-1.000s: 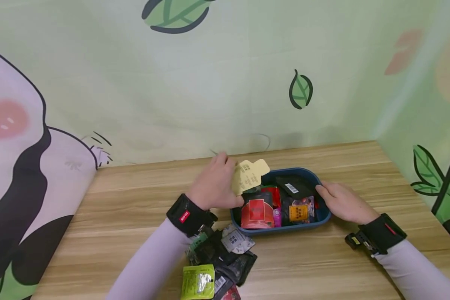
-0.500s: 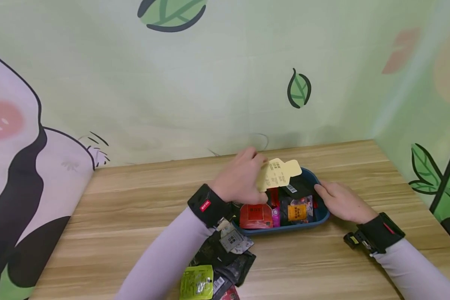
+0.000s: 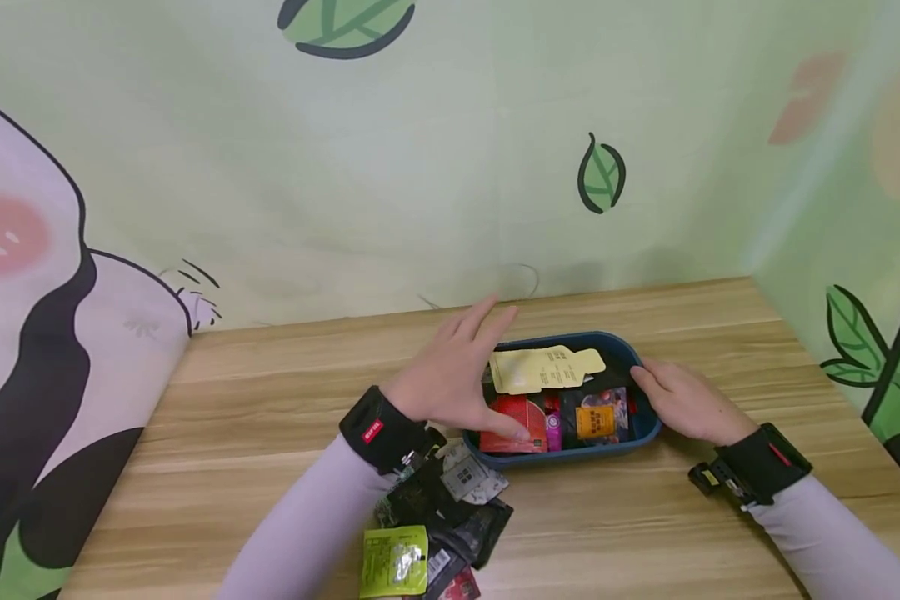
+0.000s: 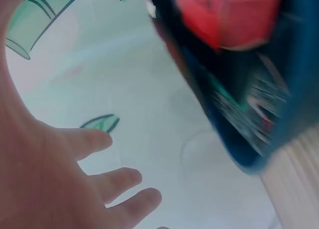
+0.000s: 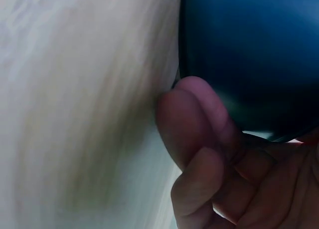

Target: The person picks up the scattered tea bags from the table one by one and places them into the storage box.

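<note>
A blue plastic bin [image 3: 570,457] sits on the table, holding several sachets. On top at its back lies a cream bottle-shaped packet [image 3: 543,369]. Red [image 3: 513,425] and orange-labelled [image 3: 596,422] sachets show at the front of the bin. My left hand [image 3: 457,375] is spread above the bin's left end, apart from the cream packet, with nothing in its fingers. At the right end my right hand [image 3: 686,402] grips the rim, thumb on top. In the right wrist view its curled fingers [image 5: 187,124] lie against the outside of the bin [image 5: 249,54].
A loose pile of sachets, mostly black [image 3: 468,533], lies in front of the bin's left end. Beside them are a yellow-green sachet [image 3: 394,560] and a grey-white one [image 3: 467,478]. A printed cloth wall [image 3: 420,183] stands behind the wooden table [image 3: 645,533].
My left hand carried the cream packet rightward over the bin, then let it go, and it now lies inside. That hand has drawn back left with its fingers spread. My right hand stayed put.
</note>
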The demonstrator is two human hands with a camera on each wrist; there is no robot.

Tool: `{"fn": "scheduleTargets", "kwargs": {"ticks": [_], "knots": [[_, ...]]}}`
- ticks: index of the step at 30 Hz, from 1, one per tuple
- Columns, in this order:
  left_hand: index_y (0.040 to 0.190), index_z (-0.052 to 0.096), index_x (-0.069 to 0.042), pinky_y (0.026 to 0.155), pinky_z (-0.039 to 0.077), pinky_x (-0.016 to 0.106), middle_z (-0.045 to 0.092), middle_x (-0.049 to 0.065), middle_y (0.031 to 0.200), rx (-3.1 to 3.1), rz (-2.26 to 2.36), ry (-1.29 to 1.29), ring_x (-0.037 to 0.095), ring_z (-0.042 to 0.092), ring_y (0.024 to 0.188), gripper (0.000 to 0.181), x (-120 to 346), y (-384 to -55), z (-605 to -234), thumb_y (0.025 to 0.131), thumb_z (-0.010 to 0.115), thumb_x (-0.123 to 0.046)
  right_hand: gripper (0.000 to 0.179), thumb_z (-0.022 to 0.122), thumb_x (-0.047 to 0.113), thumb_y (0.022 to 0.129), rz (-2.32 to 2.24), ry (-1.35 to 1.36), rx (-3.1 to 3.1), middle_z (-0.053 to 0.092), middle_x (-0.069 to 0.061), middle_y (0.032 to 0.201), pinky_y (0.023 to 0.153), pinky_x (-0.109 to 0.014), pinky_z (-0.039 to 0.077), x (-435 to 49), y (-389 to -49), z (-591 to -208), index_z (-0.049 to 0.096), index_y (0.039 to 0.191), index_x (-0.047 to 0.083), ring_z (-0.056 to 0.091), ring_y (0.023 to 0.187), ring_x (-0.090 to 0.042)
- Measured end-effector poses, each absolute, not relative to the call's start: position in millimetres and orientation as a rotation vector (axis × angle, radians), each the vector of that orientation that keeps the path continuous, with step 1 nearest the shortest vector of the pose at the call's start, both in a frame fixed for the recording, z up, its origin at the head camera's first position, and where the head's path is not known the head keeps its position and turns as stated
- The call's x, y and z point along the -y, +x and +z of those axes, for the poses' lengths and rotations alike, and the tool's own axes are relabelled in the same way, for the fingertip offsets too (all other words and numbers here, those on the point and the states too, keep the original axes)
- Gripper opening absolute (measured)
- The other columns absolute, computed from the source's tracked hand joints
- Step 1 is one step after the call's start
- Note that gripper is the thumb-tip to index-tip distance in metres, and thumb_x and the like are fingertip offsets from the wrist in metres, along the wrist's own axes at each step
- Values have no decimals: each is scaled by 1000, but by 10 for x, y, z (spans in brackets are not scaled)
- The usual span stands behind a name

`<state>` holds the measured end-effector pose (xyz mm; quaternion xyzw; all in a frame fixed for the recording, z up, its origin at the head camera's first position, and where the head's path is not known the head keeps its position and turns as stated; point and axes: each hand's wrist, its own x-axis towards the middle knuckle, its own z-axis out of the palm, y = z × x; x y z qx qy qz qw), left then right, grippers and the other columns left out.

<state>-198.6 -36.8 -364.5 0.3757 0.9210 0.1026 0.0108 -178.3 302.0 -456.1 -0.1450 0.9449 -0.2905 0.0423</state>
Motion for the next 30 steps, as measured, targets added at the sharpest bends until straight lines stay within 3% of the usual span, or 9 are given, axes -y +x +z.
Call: {"fn": "scheduleTargets", "kwargs": {"ticks": [6,10,21,30], "knots": [[163,13,-18,115,19,56,11,16,166,-2886,354,1130,40,23,147,141,760,-1805,-3799,54,57,-94,60,27,39,107,-874,-443,-2903,66,-19,114,85,-49,47,-3023,-1790,-4555,58,131,-7,61,104,-31],[163,19,-18,112,26,56,13,16,166,-2902,365,1084,40,26,145,138,1024,-1645,-3905,53,57,-94,62,26,39,107,-868,-436,-2900,65,-21,118,89,-52,47,-3029,-1786,-4559,56,134,-8,60,111,-35],[161,26,-20,108,34,56,22,7,165,-2927,285,939,34,32,143,135,1536,-1065,-4094,52,64,-90,62,26,39,107,-867,-421,-2894,64,-23,121,92,-55,46,-3027,-1772,-4560,55,136,-8,59,115,-38],[161,25,-25,104,39,53,31,5,160,-2816,280,909,27,39,138,129,1702,-777,-4210,56,59,-92,61,26,40,107,-856,-421,-2898,66,-20,117,89,-53,47,-3017,-1780,-4561,57,133,-6,61,110,-35]]}}
